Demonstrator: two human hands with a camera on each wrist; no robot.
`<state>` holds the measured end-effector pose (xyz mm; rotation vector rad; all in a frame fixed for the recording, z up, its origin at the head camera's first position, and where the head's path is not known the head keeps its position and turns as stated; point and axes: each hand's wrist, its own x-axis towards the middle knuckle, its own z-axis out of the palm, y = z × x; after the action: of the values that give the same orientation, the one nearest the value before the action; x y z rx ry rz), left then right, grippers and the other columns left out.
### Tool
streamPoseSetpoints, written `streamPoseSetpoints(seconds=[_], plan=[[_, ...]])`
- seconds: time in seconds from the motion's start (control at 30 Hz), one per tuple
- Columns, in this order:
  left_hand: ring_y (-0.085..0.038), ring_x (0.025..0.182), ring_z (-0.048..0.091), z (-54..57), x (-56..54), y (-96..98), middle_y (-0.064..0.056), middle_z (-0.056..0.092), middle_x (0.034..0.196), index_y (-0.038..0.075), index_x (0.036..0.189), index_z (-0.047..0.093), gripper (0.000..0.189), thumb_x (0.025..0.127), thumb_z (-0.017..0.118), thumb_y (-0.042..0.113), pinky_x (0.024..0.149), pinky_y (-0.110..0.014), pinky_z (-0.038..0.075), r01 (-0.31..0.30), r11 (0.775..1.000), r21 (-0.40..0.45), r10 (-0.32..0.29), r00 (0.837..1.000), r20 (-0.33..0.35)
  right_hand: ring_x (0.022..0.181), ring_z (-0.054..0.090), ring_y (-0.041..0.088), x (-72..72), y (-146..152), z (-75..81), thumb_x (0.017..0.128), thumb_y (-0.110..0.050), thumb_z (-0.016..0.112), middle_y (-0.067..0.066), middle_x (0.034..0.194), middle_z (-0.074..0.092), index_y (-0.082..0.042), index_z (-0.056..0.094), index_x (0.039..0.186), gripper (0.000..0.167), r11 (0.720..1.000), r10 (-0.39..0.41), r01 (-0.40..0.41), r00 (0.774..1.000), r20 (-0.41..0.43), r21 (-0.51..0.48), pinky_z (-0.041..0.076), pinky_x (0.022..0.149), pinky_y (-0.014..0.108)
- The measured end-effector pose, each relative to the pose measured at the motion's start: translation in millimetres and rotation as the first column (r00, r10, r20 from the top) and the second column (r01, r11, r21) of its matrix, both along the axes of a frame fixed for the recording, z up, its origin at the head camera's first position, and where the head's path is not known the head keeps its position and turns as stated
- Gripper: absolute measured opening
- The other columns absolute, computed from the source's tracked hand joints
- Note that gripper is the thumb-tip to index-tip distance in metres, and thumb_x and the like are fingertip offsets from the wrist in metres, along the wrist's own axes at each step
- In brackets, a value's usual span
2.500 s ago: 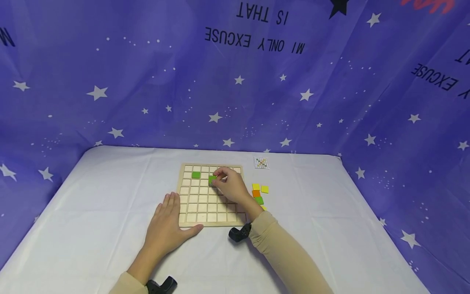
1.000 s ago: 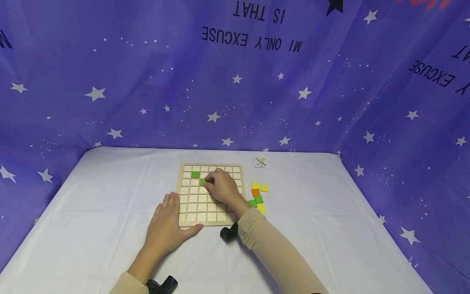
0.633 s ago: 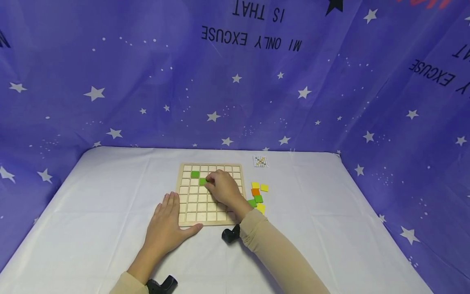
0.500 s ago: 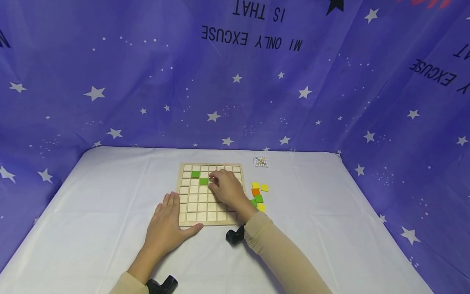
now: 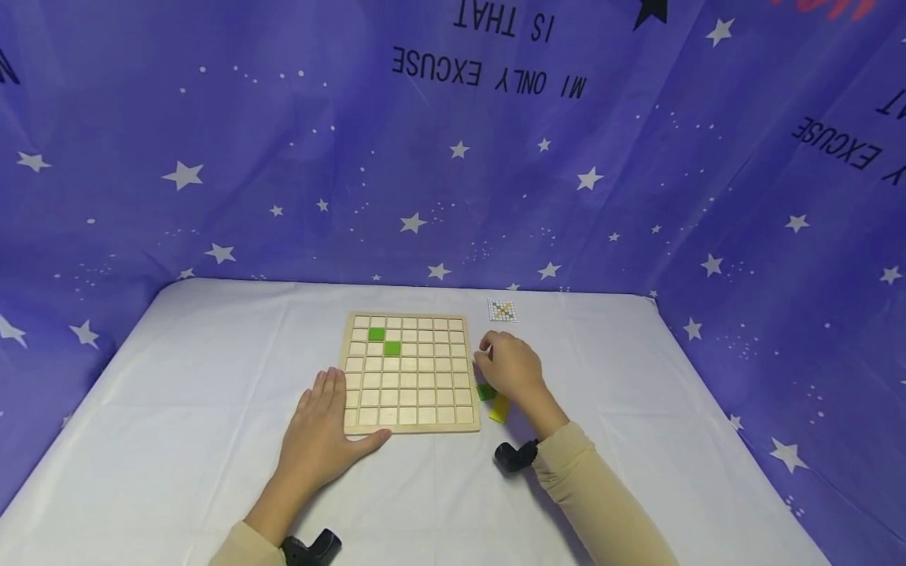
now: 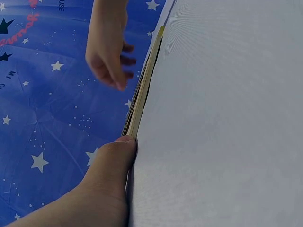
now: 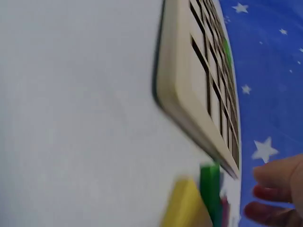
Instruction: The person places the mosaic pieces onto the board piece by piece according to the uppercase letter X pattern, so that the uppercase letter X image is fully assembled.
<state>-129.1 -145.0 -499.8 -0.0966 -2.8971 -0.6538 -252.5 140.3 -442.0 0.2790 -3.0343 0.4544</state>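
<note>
My left hand lies flat, fingers straight along the left side of a wooden grid board, thumb at its front edge. The left wrist view shows that thumb against the board's side. Two green square tiles, one at upper left and another diagonally below it, lie in the grid. My right hand is over the loose tiles right of the board, its fingers loosely bent and apart. A loose green tile and yellow tile show below it; it hides the other loose ones.
Behind the right hand lies a small printed card with a coloured grid pattern. A white cloth covers the table. A blue star-patterned curtain hangs at the back and sides.
The second green tile went leftward with my right hand into its cell and was let go. That hand then moved right, off the board to the loose tiles. My left hand stayed put.
</note>
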Motion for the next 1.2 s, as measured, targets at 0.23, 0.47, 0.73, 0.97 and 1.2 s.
streamPoseSetpoints(seconds=[0.23, 0.47, 0.73, 0.97, 1.2], plan=[[-0.044, 0.150, 0.022, 0.6, -0.1, -0.5, -0.030, 0.025, 0.159, -0.012, 0.152, 0.021, 0.129, 0.073, 0.063, 0.081, 0.122, -0.058, 0.020, -0.002, 1.000, 0.006, 0.002, 1.000, 0.005, 0.067, 0.054, 0.019, 7.0, 20, 2.4, 0.086, -0.050, 0.072, 0.000, 0.073, 0.060, -0.014, 0.063, 0.079, 0.037, 0.991, -0.086, 0.072, 0.987, 0.133, 0.112, 0.038, 0.054, 0.029], [-0.044, 0.150, 0.021, 1.6, 0.5, -0.7, -0.030, 0.024, 0.160, -0.012, 0.152, 0.021, 0.129, 0.074, 0.063, 0.080, 0.122, -0.058, 0.019, 0.000, 1.000, 0.009, 0.000, 1.000, 0.014, 0.068, 0.053, 0.019, 8.3, 24, -3.3, 0.084, -0.045, 0.076, 0.002, 0.076, 0.060, -0.013, 0.063, 0.078, 0.036, 0.994, -0.103, 0.095, 0.984, 0.148, 0.062, 0.037, 0.055, 0.029], [-0.044, 0.150, 0.020, 1.4, 0.6, -0.3, -0.030, 0.024, 0.160, -0.012, 0.153, 0.020, 0.128, 0.073, 0.065, 0.079, 0.122, -0.058, 0.019, -0.002, 1.000, 0.012, 0.001, 1.000, 0.017, 0.076, 0.056, 0.018, 3.4, 27, -12.0, 0.083, -0.030, 0.080, 0.001, 0.086, 0.063, -0.013, 0.067, 0.099, 0.027, 0.993, -0.058, 0.071, 0.989, 0.135, -0.092, 0.046, 0.067, 0.031], [-0.044, 0.150, 0.020, 0.3, 0.4, -0.6, -0.029, 0.024, 0.160, -0.012, 0.152, 0.021, 0.129, 0.073, 0.065, 0.079, 0.123, -0.058, 0.019, -0.001, 1.000, 0.011, 0.000, 1.000, 0.016, 0.079, 0.057, 0.016, 1.2, 28, -17.5, 0.086, -0.018, 0.078, -0.001, 0.086, 0.065, -0.014, 0.065, 0.101, 0.020, 0.958, -0.006, 0.043, 0.991, 0.130, -0.283, 0.048, 0.073, 0.030], [-0.045, 0.150, 0.021, -0.1, -0.4, -0.5, -0.030, 0.025, 0.159, -0.013, 0.152, 0.021, 0.129, 0.073, 0.064, 0.080, 0.122, -0.058, 0.019, -0.002, 1.000, 0.009, 0.002, 1.000, 0.008, 0.076, 0.060, 0.016, -1.5, 17, -16.7, 0.090, -0.018, 0.074, 0.000, 0.087, 0.066, -0.016, 0.066, 0.101, 0.014, 0.887, 0.031, 0.023, 0.994, 0.107, -0.461, 0.049, 0.062, 0.026]])
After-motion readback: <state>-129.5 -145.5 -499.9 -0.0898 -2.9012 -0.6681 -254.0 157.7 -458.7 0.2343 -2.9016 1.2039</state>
